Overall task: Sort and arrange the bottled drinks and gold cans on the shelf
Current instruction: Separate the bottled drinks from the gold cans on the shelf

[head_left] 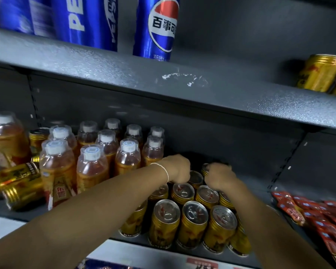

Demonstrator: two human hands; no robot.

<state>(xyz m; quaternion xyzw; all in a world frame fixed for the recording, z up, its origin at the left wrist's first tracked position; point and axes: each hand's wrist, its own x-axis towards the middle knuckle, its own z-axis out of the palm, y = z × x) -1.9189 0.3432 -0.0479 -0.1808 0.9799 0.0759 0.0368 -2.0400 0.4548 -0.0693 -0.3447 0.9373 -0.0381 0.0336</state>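
Two bare hands reach deep into the lower shelf (pixel 27 213), over the back rows of a block of upright gold cans (pixel 194 220) that stands at the middle of the shelf, out to its front edge. The left hand (pixel 177 167), with a thin white band (pixel 166 171) on its wrist, is curled knuckles-up above the rear cans. The right hand (pixel 220 176) is curled just beside it, down on the cans at the back. The fingers of both are tucked under and behind the hands, so I cannot tell whether either has hold of a can.

Left of the block stand the bottled drinks (pixel 91 167), amber with white caps, in tight rows. Farther left, toppled gold cans (pixel 14 183) lie on their sides. Red packets (pixel 318 214) lie at the right. On the upper shelf (pixel 124 70) stand blue Pepsi cans (pixel 157 28) and, far right, upper gold cans (pixel 320 72).
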